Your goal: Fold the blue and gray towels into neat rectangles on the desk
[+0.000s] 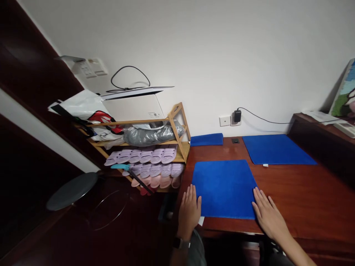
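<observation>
Cloth (pixel 225 189): blue, spread flat right of the lower centre of the frame, on the counter (pixel 305 199); lying near the front edge puts it within easy reach of both hands.
Left hand (pixel 190 208): palm down at the cloth's left edge, fingers stretched toward the top of the frame, gripping nothing; the thumb juts over the blue, which probably steadies that side.
Right hand (pixel 268 214): also flat and gripping nothing, slanted across the lower right edge with the thumb on the fabric; set opposite the left, it seems to keep the cloth smooth and square.
Tag (pixel 201 221): white, sticking out below the lower left corner, presumably because it is sewn to the edge.
Second cloth (pixel 277 149): blue, spread right of centre, beyond the first and apart from it, likely so the two do not overlap.
Folded cloth (pixel 206 139): a narrow blue strip by the wall (pixel 249 55), above the first cloth in the frame; folding makes it compact, and there it sits out of the hands' way.
Rack (pixel 183 148): left of the counter, slippers (pixel 156 157) in rows on its lower shelves, apparently to save floor space.
</observation>
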### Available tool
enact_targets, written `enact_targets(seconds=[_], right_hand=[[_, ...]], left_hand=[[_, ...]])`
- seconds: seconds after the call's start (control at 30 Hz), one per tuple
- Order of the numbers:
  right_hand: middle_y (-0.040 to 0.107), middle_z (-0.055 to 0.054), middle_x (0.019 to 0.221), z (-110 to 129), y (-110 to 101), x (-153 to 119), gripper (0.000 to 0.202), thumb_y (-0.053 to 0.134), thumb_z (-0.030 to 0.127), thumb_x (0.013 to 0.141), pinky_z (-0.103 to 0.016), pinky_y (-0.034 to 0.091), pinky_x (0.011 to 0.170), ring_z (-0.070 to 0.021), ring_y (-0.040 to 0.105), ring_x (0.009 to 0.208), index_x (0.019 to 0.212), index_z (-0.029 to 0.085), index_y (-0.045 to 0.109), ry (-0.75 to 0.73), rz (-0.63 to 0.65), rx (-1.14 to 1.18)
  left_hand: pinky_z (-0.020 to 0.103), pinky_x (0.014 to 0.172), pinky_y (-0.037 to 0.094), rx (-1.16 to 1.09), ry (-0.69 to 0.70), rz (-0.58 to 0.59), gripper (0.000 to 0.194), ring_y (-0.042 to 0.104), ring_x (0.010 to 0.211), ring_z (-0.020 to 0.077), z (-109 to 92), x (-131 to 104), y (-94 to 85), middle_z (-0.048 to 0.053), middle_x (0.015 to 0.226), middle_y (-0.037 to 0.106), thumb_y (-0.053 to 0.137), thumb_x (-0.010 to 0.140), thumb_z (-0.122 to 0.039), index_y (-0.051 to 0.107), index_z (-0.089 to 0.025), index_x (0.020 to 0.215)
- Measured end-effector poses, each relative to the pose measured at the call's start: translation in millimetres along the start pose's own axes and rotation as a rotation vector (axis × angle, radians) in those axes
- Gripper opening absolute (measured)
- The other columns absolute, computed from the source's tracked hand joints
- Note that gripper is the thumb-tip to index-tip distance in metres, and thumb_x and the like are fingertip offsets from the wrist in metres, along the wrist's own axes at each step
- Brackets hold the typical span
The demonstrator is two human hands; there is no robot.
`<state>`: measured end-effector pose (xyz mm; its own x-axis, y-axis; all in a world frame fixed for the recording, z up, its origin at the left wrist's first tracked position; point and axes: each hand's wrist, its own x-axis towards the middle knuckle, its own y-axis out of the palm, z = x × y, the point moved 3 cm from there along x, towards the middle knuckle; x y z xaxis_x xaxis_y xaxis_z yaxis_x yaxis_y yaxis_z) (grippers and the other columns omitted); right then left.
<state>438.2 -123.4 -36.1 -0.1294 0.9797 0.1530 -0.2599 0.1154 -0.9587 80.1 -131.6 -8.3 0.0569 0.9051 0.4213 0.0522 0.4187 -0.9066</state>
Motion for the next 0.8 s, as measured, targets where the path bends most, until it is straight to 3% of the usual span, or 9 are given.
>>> enact_targets(seconds=[0.13, 0.3, 0.43, 0.6, 0.8], right_hand=[[0.033, -0.005, 0.169, -1, -10, 15, 0.077, 0.009, 0.054, 0.105, -0.048, 0.023, 0.129, -0.0234, 0.026, 0.158, 0.164, 0.011, 0.032, 0.037, 0.041, -0.008], [0.024, -0.004, 0.172, 7, -31, 77, 0.071, 0.011, 0.046, 0.106, -0.047, 0.019, 0.130, -0.0237, 0.020, 0.160, 0.166, 0.012, 0.026, 0.069, 0.094, -0.051], [0.023, -0.005, 0.173, 10, -26, 111, 0.069, 0.014, 0.041, 0.106, -0.045, 0.017, 0.130, -0.0248, 0.019, 0.160, 0.166, 0.010, 0.024, 0.104, 0.181, -0.096], [0.024, -0.008, 0.172, 7, -15, 111, 0.068, 0.015, 0.041, 0.106, -0.045, 0.015, 0.131, -0.0242, 0.019, 0.160, 0.166, 0.009, 0.024, 0.083, 0.139, -0.070], [0.022, -0.007, 0.173, 11, -25, 110, 0.068, 0.013, 0.040, 0.106, -0.045, 0.014, 0.131, -0.0235, 0.018, 0.160, 0.166, 0.009, 0.024, 0.079, 0.170, -0.044]], left_hand=[[0.048, 0.122, 0.041, 0.002, -0.009, 0.016, 0.062, 0.042, 0.151, 0.0277, -4, 1, 0.3, 0.016, 0.163, 0.044, 0.033, 0.111, -0.036, 0.022, -0.012, 0.166], [0.050, 0.122, 0.041, -0.007, -0.006, 0.029, 0.062, 0.041, 0.151, 0.0280, 0, 0, -0.7, 0.016, 0.164, 0.042, 0.032, 0.111, -0.036, 0.019, -0.014, 0.167], [0.050, 0.122, 0.042, -0.009, -0.001, 0.021, 0.061, 0.043, 0.151, 0.0288, 0, 1, -2.5, 0.016, 0.163, 0.044, 0.033, 0.110, -0.035, 0.023, -0.014, 0.167], [0.051, 0.122, 0.040, -0.003, 0.009, 0.063, 0.058, 0.040, 0.152, 0.0293, 0, 2, -2.1, 0.018, 0.163, 0.043, 0.031, 0.110, -0.036, 0.034, -0.009, 0.162], [0.053, 0.121, 0.040, 0.016, -0.014, 0.227, 0.059, 0.041, 0.151, 0.0326, 12, 16, 0.5, 0.021, 0.162, 0.042, 0.031, 0.109, -0.038, 0.044, -0.004, 0.156]])
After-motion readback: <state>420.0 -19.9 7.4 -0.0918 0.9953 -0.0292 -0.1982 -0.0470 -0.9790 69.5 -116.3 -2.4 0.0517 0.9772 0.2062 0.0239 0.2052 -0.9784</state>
